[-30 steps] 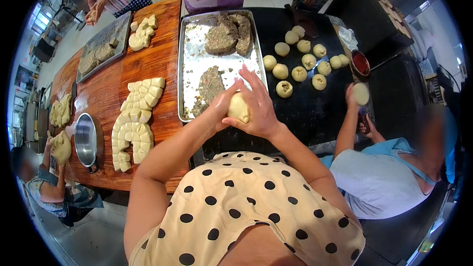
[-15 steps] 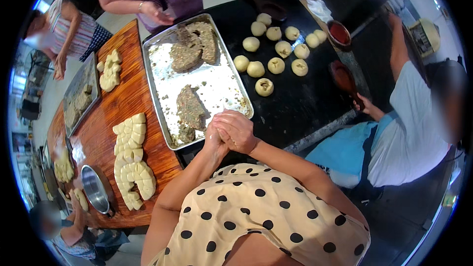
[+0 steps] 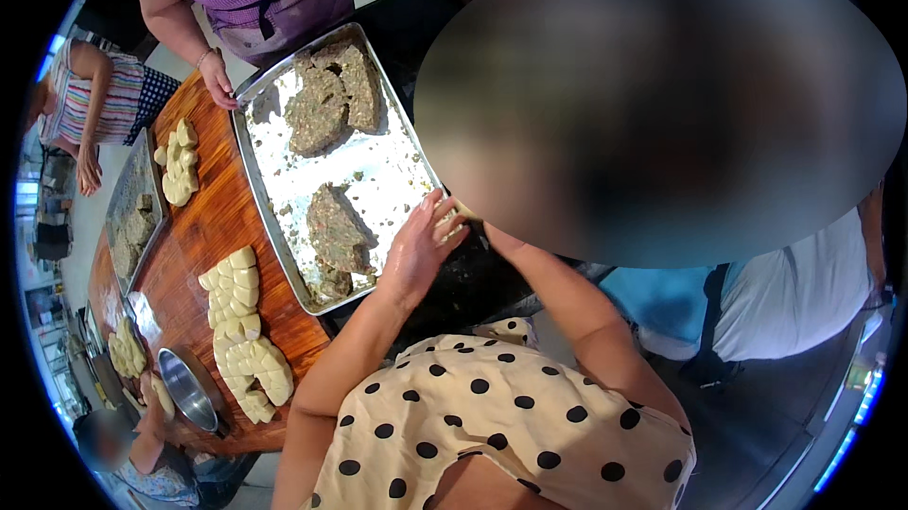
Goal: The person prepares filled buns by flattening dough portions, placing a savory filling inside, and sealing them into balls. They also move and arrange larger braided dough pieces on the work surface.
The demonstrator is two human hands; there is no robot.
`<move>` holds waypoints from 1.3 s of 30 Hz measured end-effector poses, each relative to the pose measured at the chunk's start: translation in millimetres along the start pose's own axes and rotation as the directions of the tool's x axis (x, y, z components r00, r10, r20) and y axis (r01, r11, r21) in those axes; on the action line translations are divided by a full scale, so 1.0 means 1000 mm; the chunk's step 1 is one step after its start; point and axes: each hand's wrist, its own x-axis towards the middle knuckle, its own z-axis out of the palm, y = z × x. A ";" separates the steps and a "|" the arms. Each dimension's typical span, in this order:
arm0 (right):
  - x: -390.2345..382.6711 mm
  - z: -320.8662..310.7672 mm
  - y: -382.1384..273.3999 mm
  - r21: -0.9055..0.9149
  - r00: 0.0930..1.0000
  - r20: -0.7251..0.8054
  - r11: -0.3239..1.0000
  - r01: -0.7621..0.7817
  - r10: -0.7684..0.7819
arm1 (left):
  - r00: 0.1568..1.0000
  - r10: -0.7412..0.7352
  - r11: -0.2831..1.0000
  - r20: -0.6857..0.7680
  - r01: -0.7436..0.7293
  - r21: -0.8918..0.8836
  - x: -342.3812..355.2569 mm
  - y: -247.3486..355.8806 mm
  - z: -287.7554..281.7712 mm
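Head view: left hand lies palm-down at the near right corner of the metal tray, fingers spread and stretched toward a pale bit of dough just past the fingertips, to the right and slightly away from the person. Can't tell if the fingertips touch it or just sit beside it; nothing is gripped in the palm as far as shows. Right hand: only the forearm shows, running up-left to the same spot; the hand itself is hidden under the big blurred patch, so its grip can't be told. Dough also mostly hidden, long axis not readable. Left hand is the nearer visible one.

Tray holds brown slabs of filling w/ more at the far end, lots of bare floured metal between. Left of tray, on the wooden table, rows of cut dough pieces and a small steel bowl. Another person's hand rests at the tray's far left corner.
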 end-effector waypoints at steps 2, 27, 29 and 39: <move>0.053 -0.010 -0.004 -0.038 0.963 -0.088 0.967 0.253 -0.255 | 0.998 -0.021 0.999 -0.066 0.023 0.040 -0.001 0.001 -0.029; -0.244 0.137 -0.011 -0.222 0.329 0.898 0.946 -0.238 0.293 | 0.400 0.454 0.885 -0.796 -0.305 0.351 -0.201 -0.137 -0.293; -0.274 0.176 -0.015 -0.263 0.159 0.930 0.900 -0.348 0.333 | 0.018 0.688 0.709 -0.725 -0.229 0.667 -0.246 -0.138 -0.332; -0.380 0.397 0.040 -0.340 0.307 0.809 0.825 -0.451 0.501 | 0.100 0.182 0.854 -0.978 -0.509 0.106 -0.332 -0.115 -0.453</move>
